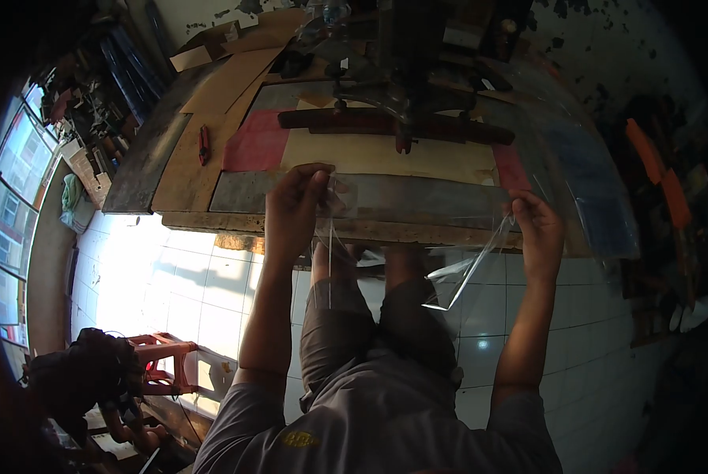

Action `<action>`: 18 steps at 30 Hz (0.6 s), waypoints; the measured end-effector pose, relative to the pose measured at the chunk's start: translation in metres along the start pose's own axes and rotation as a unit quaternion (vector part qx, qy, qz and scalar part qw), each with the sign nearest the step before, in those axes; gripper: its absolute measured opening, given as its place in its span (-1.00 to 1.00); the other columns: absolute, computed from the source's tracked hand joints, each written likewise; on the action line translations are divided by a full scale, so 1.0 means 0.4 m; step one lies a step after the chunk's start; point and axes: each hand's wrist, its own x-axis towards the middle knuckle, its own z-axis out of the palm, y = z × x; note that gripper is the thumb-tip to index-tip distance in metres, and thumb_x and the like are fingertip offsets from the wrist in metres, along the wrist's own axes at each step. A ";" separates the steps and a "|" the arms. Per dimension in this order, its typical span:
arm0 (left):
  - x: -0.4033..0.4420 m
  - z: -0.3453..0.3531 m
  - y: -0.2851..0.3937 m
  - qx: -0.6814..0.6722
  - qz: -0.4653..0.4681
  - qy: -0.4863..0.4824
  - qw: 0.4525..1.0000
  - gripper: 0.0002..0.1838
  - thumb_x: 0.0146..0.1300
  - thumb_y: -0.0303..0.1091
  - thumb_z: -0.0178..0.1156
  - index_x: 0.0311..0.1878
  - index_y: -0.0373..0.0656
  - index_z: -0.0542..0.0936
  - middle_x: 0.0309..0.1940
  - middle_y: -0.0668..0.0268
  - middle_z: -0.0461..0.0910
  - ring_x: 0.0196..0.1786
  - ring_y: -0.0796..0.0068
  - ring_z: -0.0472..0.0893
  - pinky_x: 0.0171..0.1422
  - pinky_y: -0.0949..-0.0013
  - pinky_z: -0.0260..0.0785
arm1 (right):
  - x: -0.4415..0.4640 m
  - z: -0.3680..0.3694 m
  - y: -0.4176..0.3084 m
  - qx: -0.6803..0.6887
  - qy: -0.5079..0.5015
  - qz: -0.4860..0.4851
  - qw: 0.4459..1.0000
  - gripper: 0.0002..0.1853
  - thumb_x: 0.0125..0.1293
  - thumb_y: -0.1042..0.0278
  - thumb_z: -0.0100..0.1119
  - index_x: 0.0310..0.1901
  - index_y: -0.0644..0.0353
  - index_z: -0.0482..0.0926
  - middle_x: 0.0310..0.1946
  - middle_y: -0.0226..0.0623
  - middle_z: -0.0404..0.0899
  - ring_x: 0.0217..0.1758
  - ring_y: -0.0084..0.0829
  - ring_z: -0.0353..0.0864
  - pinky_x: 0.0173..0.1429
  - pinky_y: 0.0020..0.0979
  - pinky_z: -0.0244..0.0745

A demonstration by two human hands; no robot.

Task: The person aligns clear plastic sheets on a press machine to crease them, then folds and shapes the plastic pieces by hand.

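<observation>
A transparent plastic sheet (417, 197) hangs between my two hands in front of the workbench edge, its lower corner catching the light. My left hand (297, 201) pinches its left upper end, thumb against fingers. At the other end, my right hand (537, 225) grips the upper right corner between thumb and fingertips. Beyond the sheet, a dark machine with a long dark-red bar (346, 122) stands over a cream-coloured mat (370, 154) with red parts (253, 142) at its sides.
A red utility knife (204, 145) lies on brown cardboard (188, 170) at the bench's left. Blue-tinted plastic sheets (599, 186) rest at the right. Below left are a reddish plastic stool (164, 363) and another person (85, 375). Orange pieces (658, 174) are at the far right.
</observation>
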 end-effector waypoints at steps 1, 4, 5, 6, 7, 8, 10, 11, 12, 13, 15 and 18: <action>-0.004 0.002 0.009 0.005 0.007 0.005 1.000 -0.76 0.61 -0.32 0.10 0.11 -0.29 0.61 -0.28 0.19 0.76 -0.36 0.60 0.69 -0.26 0.50 0.48 | 0.000 0.002 -0.018 -0.007 0.004 -0.002 1.000 -0.70 0.49 0.30 0.34 0.04 0.39 0.68 -0.22 -0.26 0.75 -0.13 -0.54 0.72 0.09 -0.48 0.56; -0.009 0.007 0.020 0.012 0.025 0.020 0.999 -0.75 0.61 -0.32 0.11 0.09 -0.30 0.62 -0.28 0.17 0.76 -0.37 0.58 0.70 -0.26 0.49 0.49 | 0.004 -0.003 -0.033 -0.013 0.010 -0.014 1.000 -0.71 0.48 0.29 0.34 0.01 0.39 0.69 -0.24 -0.26 0.75 -0.13 -0.52 0.73 0.10 -0.47 0.57; -0.009 0.006 0.020 0.008 0.030 0.025 0.999 -0.75 0.61 -0.32 0.11 0.09 -0.30 0.63 -0.28 0.17 0.76 -0.37 0.57 0.70 -0.25 0.49 0.49 | 0.006 -0.005 -0.036 -0.013 0.011 -0.020 1.000 -0.71 0.48 0.29 0.34 0.01 0.39 0.69 -0.24 -0.26 0.75 -0.13 -0.52 0.73 0.10 -0.47 0.57; -0.010 0.005 0.020 0.004 0.035 0.029 0.999 -0.75 0.60 -0.32 0.11 0.09 -0.31 0.63 -0.28 0.17 0.76 -0.37 0.57 0.70 -0.25 0.48 0.49 | 0.006 -0.004 -0.042 -0.015 0.015 -0.022 1.000 -0.71 0.48 0.29 0.34 0.00 0.39 0.69 -0.25 -0.27 0.75 -0.13 -0.52 0.72 0.09 -0.47 0.56; -0.009 0.004 0.022 0.003 0.035 0.025 0.999 -0.74 0.60 -0.31 0.12 0.09 -0.31 0.63 -0.28 0.17 0.77 -0.37 0.56 0.70 -0.25 0.48 0.49 | 0.006 0.000 -0.050 -0.018 0.020 -0.023 0.999 -0.72 0.48 0.28 0.34 -0.01 0.38 0.69 -0.26 -0.28 0.75 -0.14 -0.53 0.71 0.09 -0.46 0.56; -0.008 0.002 0.026 0.001 0.034 0.021 0.999 -0.74 0.60 -0.31 0.12 0.09 -0.31 0.63 -0.28 0.17 0.77 -0.37 0.56 0.71 -0.24 0.48 0.49 | 0.007 0.003 -0.053 -0.020 0.023 -0.025 0.999 -0.72 0.48 0.28 0.34 -0.01 0.38 0.69 -0.27 -0.28 0.75 -0.15 -0.53 0.71 0.08 -0.46 0.55; -0.006 -0.001 0.028 -0.003 0.028 0.017 0.999 -0.73 0.60 -0.29 0.13 0.09 -0.32 0.64 -0.27 0.16 0.77 -0.36 0.55 0.72 -0.22 0.48 0.49 | 0.012 0.003 -0.050 -0.013 0.018 -0.032 0.999 -0.73 0.49 0.28 0.33 -0.03 0.37 0.69 -0.27 -0.29 0.75 -0.16 -0.54 0.69 0.08 -0.46 0.54; -0.005 -0.001 0.027 -0.005 0.023 0.017 1.000 -0.73 0.59 -0.29 0.14 0.09 -0.32 0.64 -0.27 0.16 0.77 -0.35 0.55 0.73 -0.21 0.48 0.49 | 0.014 0.002 -0.049 -0.009 0.015 -0.035 0.999 -0.73 0.49 0.28 0.32 -0.03 0.36 0.69 -0.27 -0.29 0.74 -0.17 -0.54 0.68 0.07 -0.46 0.53; -0.005 -0.003 0.027 -0.008 0.019 0.017 1.000 -0.72 0.59 -0.28 0.15 0.09 -0.32 0.64 -0.27 0.16 0.78 -0.34 0.54 0.73 -0.21 0.49 0.50 | 0.015 0.000 -0.048 -0.010 0.017 -0.033 0.999 -0.73 0.50 0.27 0.32 -0.03 0.36 0.68 -0.27 -0.30 0.74 -0.17 -0.55 0.67 0.07 -0.46 0.52; -0.005 -0.004 0.029 -0.011 0.024 0.011 1.000 -0.72 0.59 -0.27 0.15 0.09 -0.33 0.63 -0.26 0.15 0.78 -0.34 0.54 0.74 -0.21 0.49 0.50 | 0.016 0.001 -0.047 -0.009 0.019 -0.032 0.999 -0.73 0.50 0.26 0.32 -0.03 0.36 0.68 -0.27 -0.30 0.74 -0.17 -0.55 0.67 0.08 -0.46 0.51; -0.011 -0.001 0.033 -0.015 0.032 0.003 0.999 -0.71 0.59 -0.27 0.16 0.09 -0.34 0.63 -0.26 0.14 0.78 -0.33 0.53 0.75 -0.21 0.49 0.50 | 0.019 0.001 -0.037 -0.007 0.023 -0.027 0.999 -0.72 0.50 0.25 0.32 -0.03 0.35 0.67 -0.27 -0.31 0.73 -0.16 -0.56 0.66 0.08 -0.47 0.49; -0.022 0.009 0.053 -0.062 0.012 -0.013 0.998 -0.69 0.58 -0.25 0.17 0.10 -0.35 0.63 -0.25 0.13 0.79 -0.31 0.52 0.76 -0.22 0.48 0.51 | 0.025 -0.008 -0.005 0.001 0.034 -0.017 0.999 -0.72 0.50 0.24 0.31 -0.02 0.34 0.66 -0.27 -0.32 0.72 -0.15 -0.56 0.65 0.09 -0.48 0.47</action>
